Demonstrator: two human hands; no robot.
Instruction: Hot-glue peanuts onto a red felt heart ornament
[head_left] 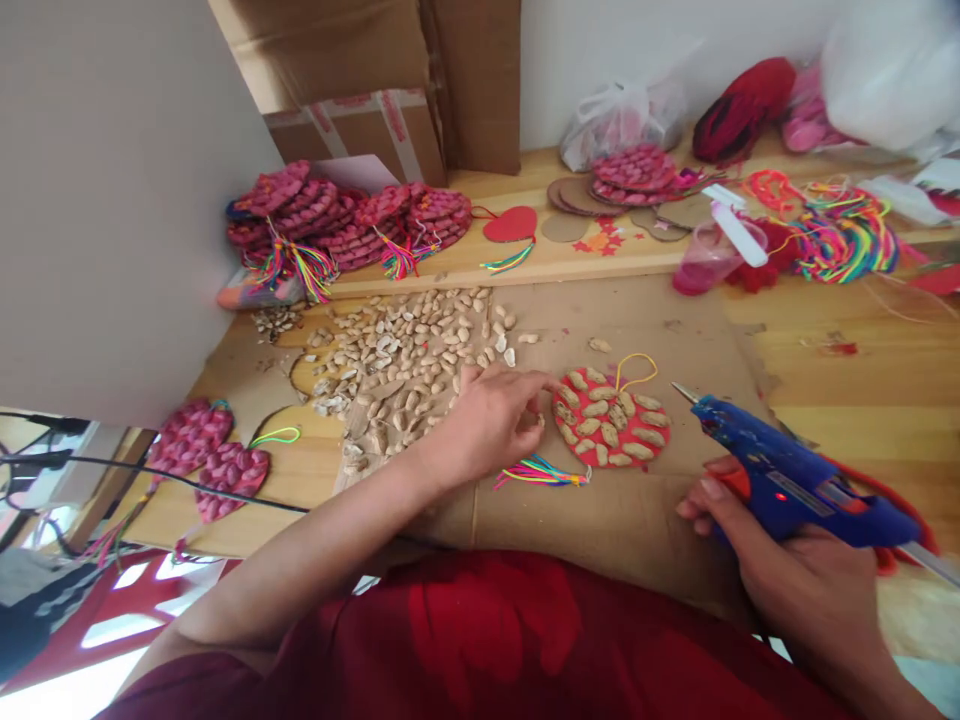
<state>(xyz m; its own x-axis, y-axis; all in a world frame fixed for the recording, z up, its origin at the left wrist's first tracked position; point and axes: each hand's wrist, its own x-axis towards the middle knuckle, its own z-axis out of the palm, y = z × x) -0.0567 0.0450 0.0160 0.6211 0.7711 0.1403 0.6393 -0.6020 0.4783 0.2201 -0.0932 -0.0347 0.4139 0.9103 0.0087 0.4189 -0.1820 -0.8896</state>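
Note:
A red disc [587, 440] lies on the cardboard sheet, covered with several peanut shells [609, 435], a yellow loop at its top and a multicoloured tassel [541, 472] at its lower left. My left hand [499, 415] reaches to the disc's left edge, its extended fingertips at a peanut shell there and its other fingers curled. Whether it grips that shell is unclear. To the right, my right hand [795, 570] is wrapped round a blue glue gun [795, 480], whose metal tip points up and left beside the disc. A small red light shows on the gun.
Loose peanuts [420, 345] spread over the cardboard [547, 320] left of the disc. Pink decorated pieces [345, 220] are stacked at the back left. A plastic cup [709, 255] and coloured tassels [847, 235] stand at the back right. A black cable [180, 477] crosses the left side.

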